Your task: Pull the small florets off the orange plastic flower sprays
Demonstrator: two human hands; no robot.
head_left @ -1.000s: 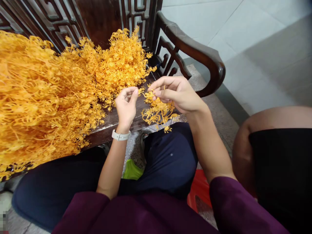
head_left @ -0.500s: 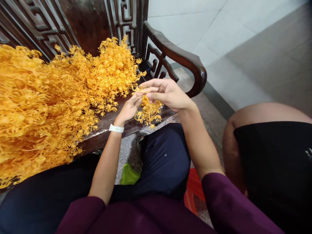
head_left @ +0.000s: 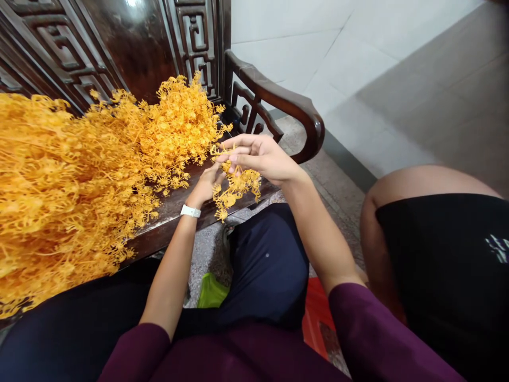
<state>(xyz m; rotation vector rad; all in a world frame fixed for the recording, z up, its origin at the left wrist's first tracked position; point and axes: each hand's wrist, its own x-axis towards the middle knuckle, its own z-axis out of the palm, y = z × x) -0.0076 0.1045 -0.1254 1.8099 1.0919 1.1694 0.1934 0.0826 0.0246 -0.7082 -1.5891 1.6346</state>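
Observation:
A bunch of yellow-orange artificial flower sprigs (head_left: pixel 242 185) dangles from my right hand (head_left: pixel 264 156), with thumb and fingers closed on its thin stems. Close against it, my left hand (head_left: pixel 207 183) reaches in under the right fingertips; its own fingertips are partly hidden, and I cannot make out what they grip. Both hands hover over the front edge of the wooden bench (head_left: pixel 167 215). To their left, a large heap of the same yellow-orange sprigs (head_left: pixel 99 170) covers the seat.
A curved wooden armrest (head_left: pixel 294 106) closes off the bench's right end, before a pale tiled wall (head_left: pixel 286 37). Another person's leg in black shorts (head_left: pixel 437 249) is close on my right. A red plastic stool (head_left: pixel 318 313) and a lime-green object (head_left: pixel 212 291) show below.
My left hand has moved forward and right, from apart to up against my right hand. The sprigs stay hanging from my right hand. The view has shifted somewhat to the right.

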